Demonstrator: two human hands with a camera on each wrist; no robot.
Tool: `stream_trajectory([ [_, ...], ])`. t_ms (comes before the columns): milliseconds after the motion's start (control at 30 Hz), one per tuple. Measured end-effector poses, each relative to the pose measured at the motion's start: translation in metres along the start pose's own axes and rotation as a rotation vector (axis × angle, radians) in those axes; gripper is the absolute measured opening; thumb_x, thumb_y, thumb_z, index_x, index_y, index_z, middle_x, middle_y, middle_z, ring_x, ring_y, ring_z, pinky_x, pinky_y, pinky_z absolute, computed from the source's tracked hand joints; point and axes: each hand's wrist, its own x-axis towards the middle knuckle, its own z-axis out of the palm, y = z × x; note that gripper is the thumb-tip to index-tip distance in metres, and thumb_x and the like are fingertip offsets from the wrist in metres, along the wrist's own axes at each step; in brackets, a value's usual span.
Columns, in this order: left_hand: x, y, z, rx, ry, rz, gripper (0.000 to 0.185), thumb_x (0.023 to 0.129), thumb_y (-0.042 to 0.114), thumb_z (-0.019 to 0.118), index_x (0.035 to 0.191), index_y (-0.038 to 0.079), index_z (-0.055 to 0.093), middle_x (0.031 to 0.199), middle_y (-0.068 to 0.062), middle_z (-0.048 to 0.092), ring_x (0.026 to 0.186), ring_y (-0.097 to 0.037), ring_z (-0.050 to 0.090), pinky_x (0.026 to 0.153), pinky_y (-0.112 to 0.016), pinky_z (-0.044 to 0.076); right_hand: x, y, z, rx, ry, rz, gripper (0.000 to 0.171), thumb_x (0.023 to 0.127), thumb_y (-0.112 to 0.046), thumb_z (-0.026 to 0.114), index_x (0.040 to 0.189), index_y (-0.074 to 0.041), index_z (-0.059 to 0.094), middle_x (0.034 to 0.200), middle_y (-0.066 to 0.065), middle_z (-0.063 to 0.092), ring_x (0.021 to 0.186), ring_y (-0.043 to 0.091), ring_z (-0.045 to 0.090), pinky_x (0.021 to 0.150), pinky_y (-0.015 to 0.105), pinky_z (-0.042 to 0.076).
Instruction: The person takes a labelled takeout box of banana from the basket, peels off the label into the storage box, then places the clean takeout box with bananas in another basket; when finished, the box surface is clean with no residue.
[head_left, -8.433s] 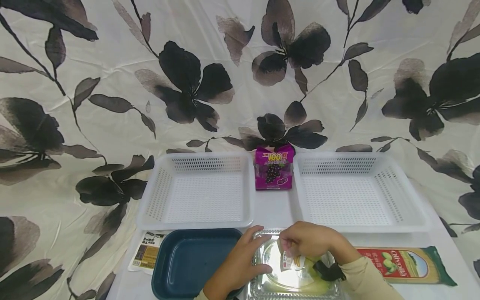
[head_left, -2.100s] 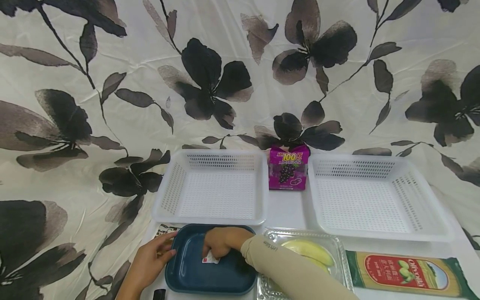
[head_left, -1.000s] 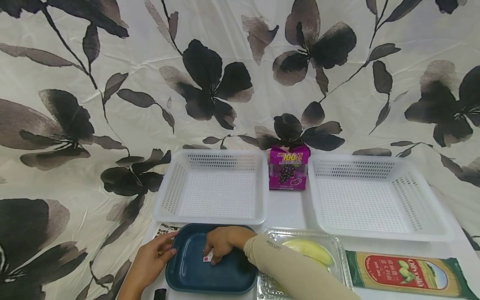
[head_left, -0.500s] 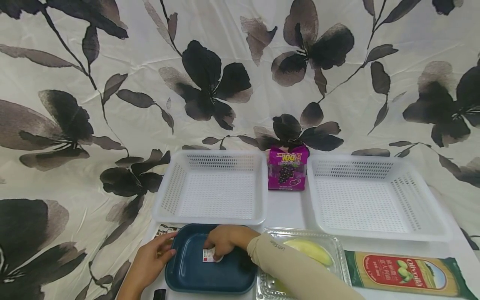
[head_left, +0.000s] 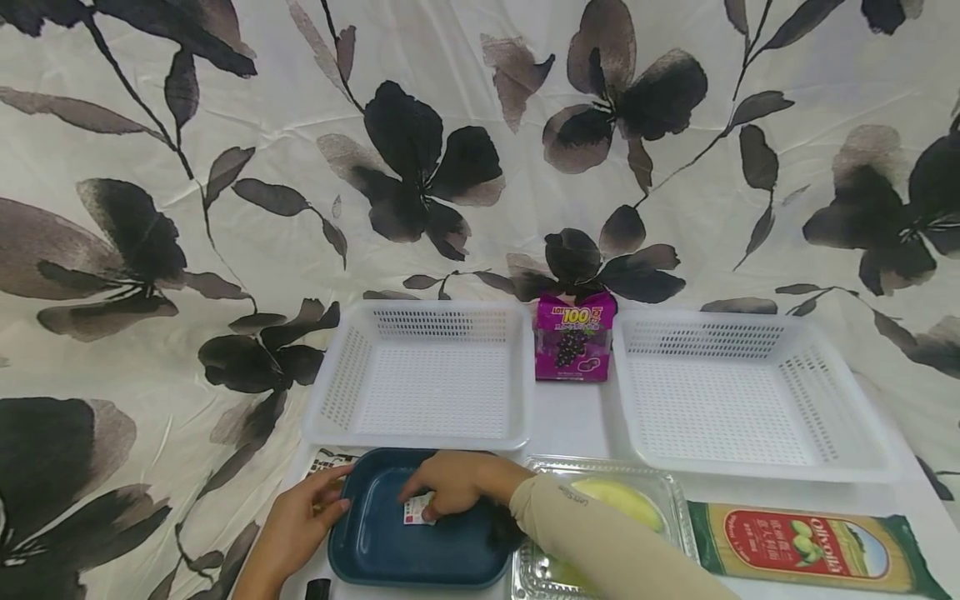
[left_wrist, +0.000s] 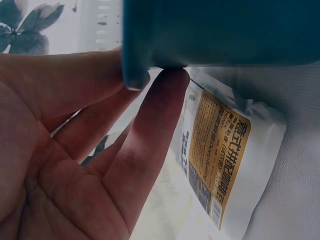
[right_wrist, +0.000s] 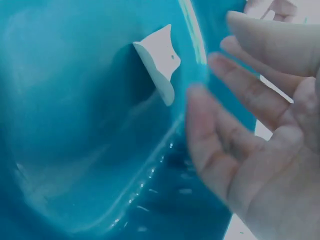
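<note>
A small white printed sticker label (head_left: 418,509) lies in the dark blue tray (head_left: 420,567); in the right wrist view the label (right_wrist: 161,62) has curled edges. Just right of it, the fingers of my right hand (head_left: 453,487) are spread and loose, with a gap between them and the label in the right wrist view. My left hand (head_left: 300,521) touches the tray's left side with its fingertips. In the left wrist view one finger of this hand (left_wrist: 100,135) reaches under the rim, above a white coffee bean bag (left_wrist: 215,155).
Right of the tray, a clear plastic box (head_left: 675,533) of long yellow fruit sits partly under my right sleeve. A spaghetti pack (head_left: 813,543) lies farther right. Behind stand two white baskets (head_left: 416,437) (head_left: 757,471), a purple grape candy bag (head_left: 573,342) between them.
The label, on the clear box's lid in the oldest frame, is now in the tray. My right hand has let go of it and shifted slightly right. My left hand stays at the rim.
</note>
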Motion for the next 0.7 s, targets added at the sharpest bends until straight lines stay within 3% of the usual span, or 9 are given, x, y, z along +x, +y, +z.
stream_trajectory([
  [133,-0.001,0.000,0.000,-0.001,0.002,-0.003,0.052,0.088,0.003,0.076,0.138,0.015,0.064,0.130,-0.018,0.069,0.103,-0.030,0.075,0.080,-0.039,0.063,0.001,-0.002,0.001,0.068,0.008,-0.004,0.032,0.093,-0.017,0.072,0.125,-0.020,0.073,0.109,-0.010,0.075,0.093,-0.006,0.064,0.084,0.009,0.048],
  [267,-0.001,0.001,0.001,0.000,0.006,-0.008,0.052,0.088,0.002,0.076,0.137,0.014,0.064,0.130,-0.019,0.069,0.103,-0.030,0.075,0.079,-0.039,0.063,0.002,-0.001,0.004,0.116,-0.030,0.072,0.031,0.093,-0.014,0.071,0.123,-0.018,0.073,0.109,-0.011,0.075,0.098,-0.006,0.064,0.085,0.010,0.049],
  [467,-0.001,0.001,0.001,-0.002,0.003,-0.017,0.053,0.088,0.002,0.076,0.138,0.014,0.064,0.129,-0.019,0.069,0.103,-0.031,0.075,0.079,-0.038,0.063,0.002,0.003,0.006,0.247,-0.081,0.107,0.034,0.096,-0.011,0.067,0.129,-0.014,0.069,0.115,-0.005,0.073,0.098,-0.004,0.064,0.071,0.012,0.054],
  [700,-0.001,0.001,-0.001,0.017,-0.008,-0.012,0.052,0.089,0.003,0.075,0.139,0.014,0.063,0.131,-0.020,0.068,0.104,-0.031,0.074,0.082,-0.041,0.063,-0.016,0.000,-0.008,0.356,-0.086,0.028,0.036,0.098,-0.016,0.067,0.133,-0.010,0.066,0.125,-0.001,0.072,0.105,-0.004,0.064,0.081,0.013,0.053],
])
